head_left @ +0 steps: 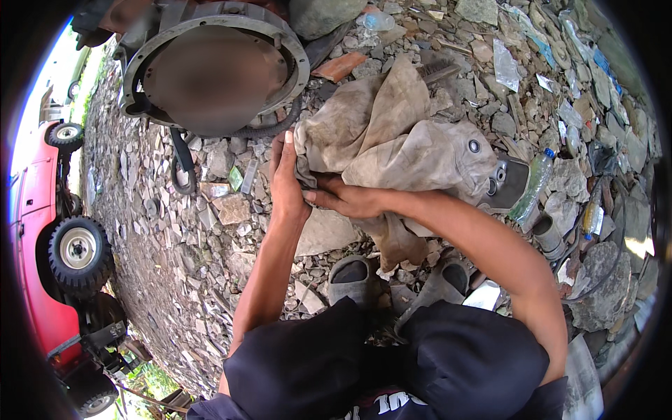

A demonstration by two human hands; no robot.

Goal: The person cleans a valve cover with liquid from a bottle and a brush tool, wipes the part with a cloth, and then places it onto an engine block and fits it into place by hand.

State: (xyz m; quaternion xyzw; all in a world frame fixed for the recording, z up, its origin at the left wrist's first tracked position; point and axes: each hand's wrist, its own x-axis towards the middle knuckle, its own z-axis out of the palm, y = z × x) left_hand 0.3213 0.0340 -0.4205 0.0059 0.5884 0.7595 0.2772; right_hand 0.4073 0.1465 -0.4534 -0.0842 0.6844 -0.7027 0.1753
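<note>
A dirty beige cloth [392, 133] lies bunched over the rubble in front of me, one end drawn to my hands. My left hand [287, 178] is closed round its left edge, fingers and thumb pointing away from me. From the right, my right hand [346, 197] pinches the same edge, its fingers meeting the left palm. Whether something small is wrapped in the cloth there is hidden. On the cloth's right part sits a round metal ring [474, 145]. Next to it, a grey tray [516, 183] holds round metal parts, partly under the cloth.
A large round metal housing [301, 59] stands at the far left, close beyond my left hand. A green-tinted plastic bottle [535, 185] lies beside the tray. Broken stones [231, 208] and litter cover the ground. A red vehicle [35, 231] stands at the left.
</note>
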